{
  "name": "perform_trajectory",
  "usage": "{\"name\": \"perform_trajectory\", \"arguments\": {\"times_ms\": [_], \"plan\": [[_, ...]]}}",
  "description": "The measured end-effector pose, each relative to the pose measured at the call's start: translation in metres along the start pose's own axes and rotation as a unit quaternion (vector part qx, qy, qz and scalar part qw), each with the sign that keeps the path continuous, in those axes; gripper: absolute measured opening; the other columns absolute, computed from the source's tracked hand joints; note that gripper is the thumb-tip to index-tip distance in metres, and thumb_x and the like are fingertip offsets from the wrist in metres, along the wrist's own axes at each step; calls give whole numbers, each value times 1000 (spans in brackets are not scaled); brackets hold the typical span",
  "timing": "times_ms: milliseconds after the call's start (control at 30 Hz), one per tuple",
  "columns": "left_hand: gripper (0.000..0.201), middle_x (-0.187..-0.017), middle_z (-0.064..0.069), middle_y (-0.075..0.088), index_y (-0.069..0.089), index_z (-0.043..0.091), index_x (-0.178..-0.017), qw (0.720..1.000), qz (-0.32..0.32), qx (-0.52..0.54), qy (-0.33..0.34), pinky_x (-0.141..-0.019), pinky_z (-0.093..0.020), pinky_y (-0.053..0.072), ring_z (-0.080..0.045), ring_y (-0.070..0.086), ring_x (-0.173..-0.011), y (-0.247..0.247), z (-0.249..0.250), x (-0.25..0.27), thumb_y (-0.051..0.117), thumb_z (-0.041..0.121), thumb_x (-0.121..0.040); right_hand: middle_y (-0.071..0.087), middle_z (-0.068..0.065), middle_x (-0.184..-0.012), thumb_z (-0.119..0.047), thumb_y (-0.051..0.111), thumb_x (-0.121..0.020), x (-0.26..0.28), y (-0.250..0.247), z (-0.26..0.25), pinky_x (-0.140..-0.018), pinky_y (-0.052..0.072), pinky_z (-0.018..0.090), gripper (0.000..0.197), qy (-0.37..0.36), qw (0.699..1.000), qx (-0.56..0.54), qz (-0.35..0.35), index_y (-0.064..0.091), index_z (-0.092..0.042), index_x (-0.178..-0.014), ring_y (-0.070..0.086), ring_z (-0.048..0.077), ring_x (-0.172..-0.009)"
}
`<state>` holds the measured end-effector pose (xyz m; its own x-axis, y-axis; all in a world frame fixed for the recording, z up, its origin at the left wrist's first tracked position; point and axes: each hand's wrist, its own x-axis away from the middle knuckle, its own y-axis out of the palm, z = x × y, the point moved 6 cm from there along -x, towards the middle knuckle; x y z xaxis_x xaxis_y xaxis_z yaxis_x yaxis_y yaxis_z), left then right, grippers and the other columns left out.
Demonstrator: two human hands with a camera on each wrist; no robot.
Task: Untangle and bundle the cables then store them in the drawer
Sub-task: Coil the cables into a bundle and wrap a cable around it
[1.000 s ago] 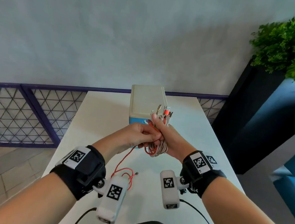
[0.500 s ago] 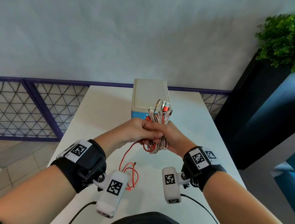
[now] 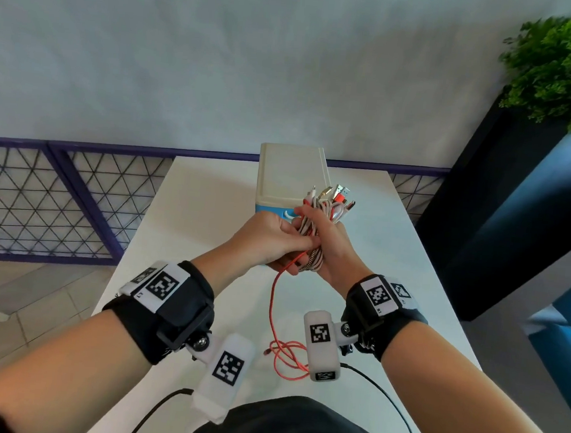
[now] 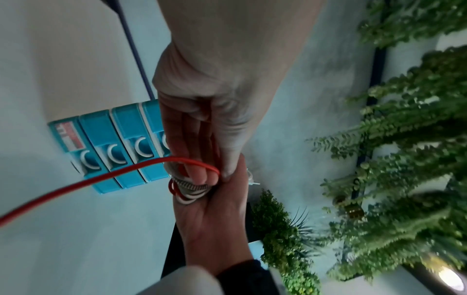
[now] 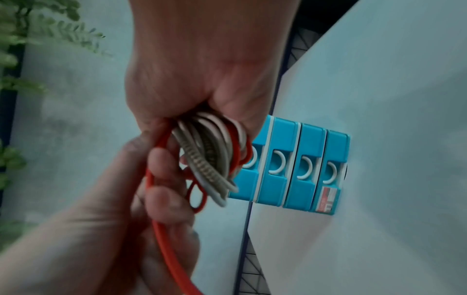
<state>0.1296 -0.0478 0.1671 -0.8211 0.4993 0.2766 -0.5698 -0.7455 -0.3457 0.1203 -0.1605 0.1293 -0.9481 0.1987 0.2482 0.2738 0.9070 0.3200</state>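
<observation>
While right fingers (image 3: 306, 214) clasp cable bundle (image 3: 325, 207), left fingers (image 3: 297, 241) pinch red cable (image 3: 275, 304).

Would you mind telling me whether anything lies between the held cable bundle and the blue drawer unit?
Nothing visible does. The cable bundle in the right hand is just before the drawer unit, whose drawers look closed; the red cable trails behind.
</observation>
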Motion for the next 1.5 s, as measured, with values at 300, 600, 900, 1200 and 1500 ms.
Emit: {"name": "perform_trajectory", "arguments": {"times_ms": [300,600,900,1200,1500], "plan": [[29,-59,1,63,65,14,-72,996,-9,75,-36,-50,-21,50,-11,54,-44,13,-16,5,64,39,-86,59,9,-65,-13,67,-88,-7,-5,-6,-44,48,28,9,-17,996,85,20,60,-8,-89,56,19,-44],[34,-63,4,34,54,17,-79,974,-210,16,-83,-57,-24,27,-9,27,-51,17,-63,8,37,37,-100,54,-4,-57,-14,56,-95,-12,-43,-53,-53,54,26,21,-6,991,-129,23,53,-16,-74,58,9,-50],[24,-57,7,47,65,17,-75,959,112,-207,161,-53,-22,33,-12,43,-54,-28,5,-20,52,25,-94,71,19,-96,-9,67,-87,5,-19,-46,-89,54,46,17,29,976,204,-70,64,0,-100,68,32,-93],[33,-62,2,51,57,13,-76,974,107,-159,119,-52,-21,39,-12,47,-54,-31,-2,-28,50,40,-94,66,8,-75,-12,60,-92,10,-4,-35,-70,57,33,11,26,971,202,-124,63,-6,-84,67,19,-66],[21,-66,8,53,61,13,-102,953,-159,253,-45,-60,-21,47,-7,45,-52,-13,-23,-8,41,16,-99,65,3,-68,-39,63,-90,-3,-23,-31,-64,55,28,23,-66,947,313,31,56,-19,-82,65,15,-59]]}}
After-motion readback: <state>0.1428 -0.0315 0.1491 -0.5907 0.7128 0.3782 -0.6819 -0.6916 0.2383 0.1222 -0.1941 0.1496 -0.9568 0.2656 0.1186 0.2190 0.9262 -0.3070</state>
